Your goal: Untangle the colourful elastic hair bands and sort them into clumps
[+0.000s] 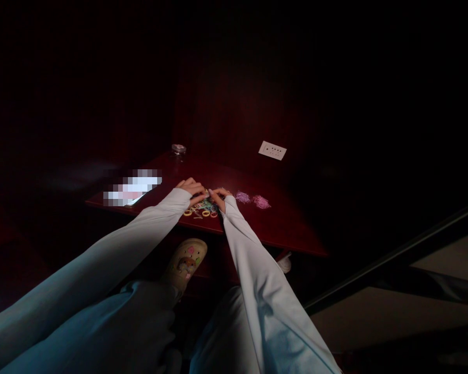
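My left hand (192, 187) and right hand (220, 198) crowd the bands (207, 205), likely for fingertip control; whether either grip is closed, I can't tell.

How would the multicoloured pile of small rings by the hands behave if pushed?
The multicoloured pile of small rings would probably scatter rather than move as one, since loose pieces lie along its near edge. Each is likely light, being small and thin. The leftmost yellow ring appears flat on the dark red table, so sliding seems likelier than rolling.
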Motion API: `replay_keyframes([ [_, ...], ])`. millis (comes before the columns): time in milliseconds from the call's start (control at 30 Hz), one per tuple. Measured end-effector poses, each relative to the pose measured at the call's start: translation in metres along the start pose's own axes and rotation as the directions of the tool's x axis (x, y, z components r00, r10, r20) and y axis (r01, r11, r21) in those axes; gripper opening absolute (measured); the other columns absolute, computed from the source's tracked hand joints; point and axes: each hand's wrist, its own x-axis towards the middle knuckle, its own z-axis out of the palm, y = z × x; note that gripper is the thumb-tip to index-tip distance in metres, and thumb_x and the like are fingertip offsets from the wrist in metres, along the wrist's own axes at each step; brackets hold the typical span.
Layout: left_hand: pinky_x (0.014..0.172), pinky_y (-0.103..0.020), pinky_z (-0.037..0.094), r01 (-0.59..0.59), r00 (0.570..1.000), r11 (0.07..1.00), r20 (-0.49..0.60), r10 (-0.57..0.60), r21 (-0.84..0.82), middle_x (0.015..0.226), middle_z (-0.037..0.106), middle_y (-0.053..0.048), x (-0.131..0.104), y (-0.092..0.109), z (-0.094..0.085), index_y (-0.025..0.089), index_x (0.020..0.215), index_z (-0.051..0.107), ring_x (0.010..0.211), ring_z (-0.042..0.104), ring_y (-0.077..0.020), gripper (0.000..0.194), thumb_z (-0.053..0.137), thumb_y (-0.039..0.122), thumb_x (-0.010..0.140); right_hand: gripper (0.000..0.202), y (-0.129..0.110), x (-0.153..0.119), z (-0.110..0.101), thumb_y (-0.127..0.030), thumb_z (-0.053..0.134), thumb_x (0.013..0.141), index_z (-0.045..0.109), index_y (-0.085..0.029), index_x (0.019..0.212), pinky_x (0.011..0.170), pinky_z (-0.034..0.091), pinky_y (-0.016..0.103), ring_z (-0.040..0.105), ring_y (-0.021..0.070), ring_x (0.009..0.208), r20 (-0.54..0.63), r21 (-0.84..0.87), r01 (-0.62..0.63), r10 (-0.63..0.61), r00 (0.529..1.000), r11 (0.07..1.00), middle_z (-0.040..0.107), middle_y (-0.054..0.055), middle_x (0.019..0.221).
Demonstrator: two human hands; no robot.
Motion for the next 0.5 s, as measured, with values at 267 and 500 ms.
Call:
replay_keyframes([
  [267,0.095,-0.044,0.041,0.133,0.981,0.991,-0.144,-0.130,0.007,0.124,0.071,-0.007,-0.005,0.021,-0.015,0.025,0.111,0.071,0.111,0.051,-0.0289,0.029,0.045,0.038,0.105,0.044,0.003,0.005,-0.038,-0.058,0.053,0.098,0.081,-0.024,0.095,0.098,0.036,0.041,0.056,0.0261,0.104,-0.432,-0.196,-0.407,0.294,0.853,0.892,0.075,0.007,0.103],
  [500,0.099,-0.045,0.040,0.181,0.973,0.983,-0.148,-0.177,0.013,0.129,0.070,-0.005,-0.006,0.028,-0.019,0.026,0.111,0.070,0.114,0.050,-0.0287,0.026,0.047,0.035,0.105,0.037,-0.004,0.012,-0.033,-0.055,0.055,0.102,0.083,-0.030,0.100,0.096,0.028,0.040,0.047,0.0286,0.115,-0.316,-0.552,-0.345,0.192,0.929,0.759,0.072,0.006,0.118],
])
